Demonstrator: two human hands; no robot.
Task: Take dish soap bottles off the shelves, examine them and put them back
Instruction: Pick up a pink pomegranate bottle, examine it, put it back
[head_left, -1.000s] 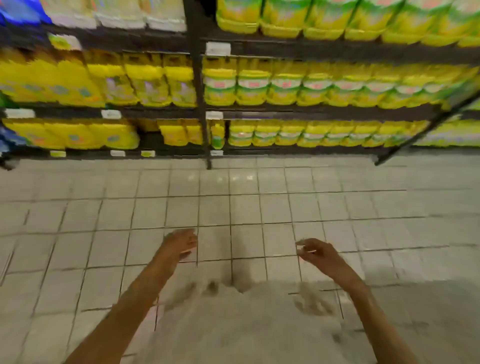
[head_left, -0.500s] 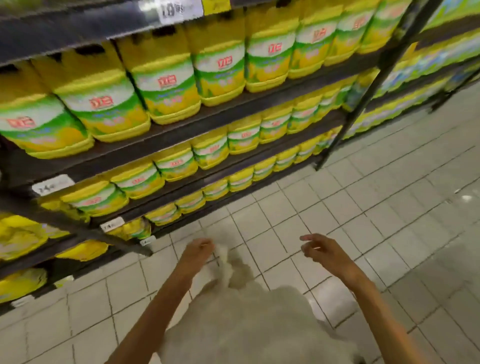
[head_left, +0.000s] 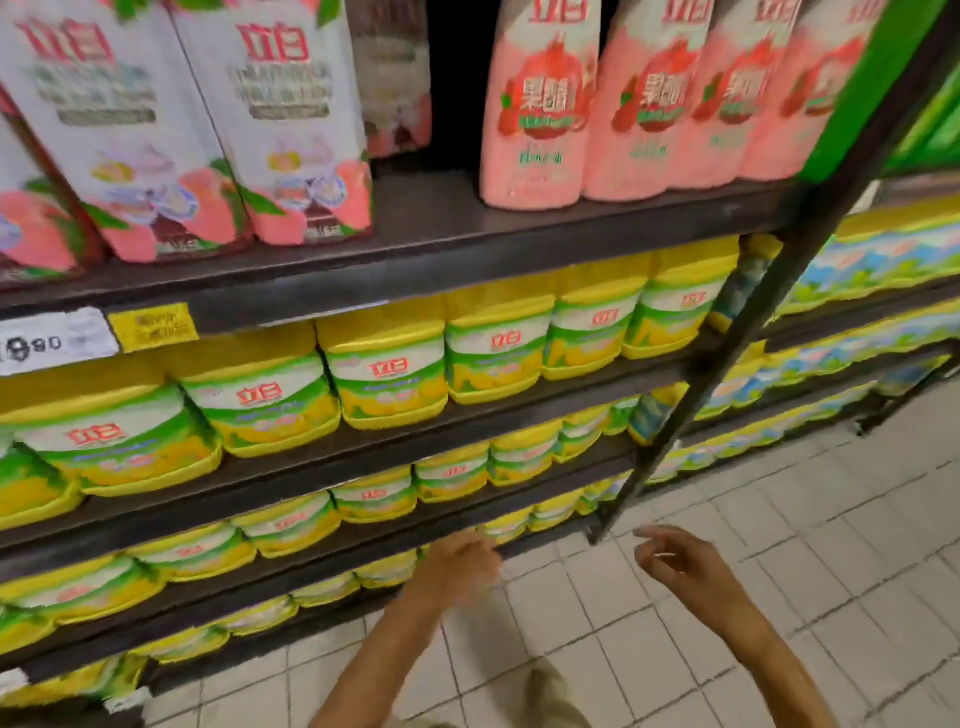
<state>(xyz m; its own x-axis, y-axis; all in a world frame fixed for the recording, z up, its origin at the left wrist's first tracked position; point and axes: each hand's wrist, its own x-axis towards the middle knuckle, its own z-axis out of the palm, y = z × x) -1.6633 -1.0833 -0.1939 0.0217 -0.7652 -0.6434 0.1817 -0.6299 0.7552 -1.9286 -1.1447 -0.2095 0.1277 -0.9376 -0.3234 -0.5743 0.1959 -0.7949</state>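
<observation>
Dark metal shelves (head_left: 415, 260) are holding the bottles — pink bottles (head_left: 535, 104) standing on the top tier, yellow bottles (head_left: 389, 369) filling the tiers below. Both hands are hovering low, holding nothing: left hand (head_left: 457, 571), blurred, fingers loosely curled; right hand (head_left: 680, 571) loosely spread — over pale floor tiles (head_left: 831, 545).

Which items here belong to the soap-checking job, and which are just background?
Job: yellow dish soap bottles, pink bottles, shelf, left hand, right hand, both holding nothing.
Background: price tag, yellow label, tiled floor.
</observation>
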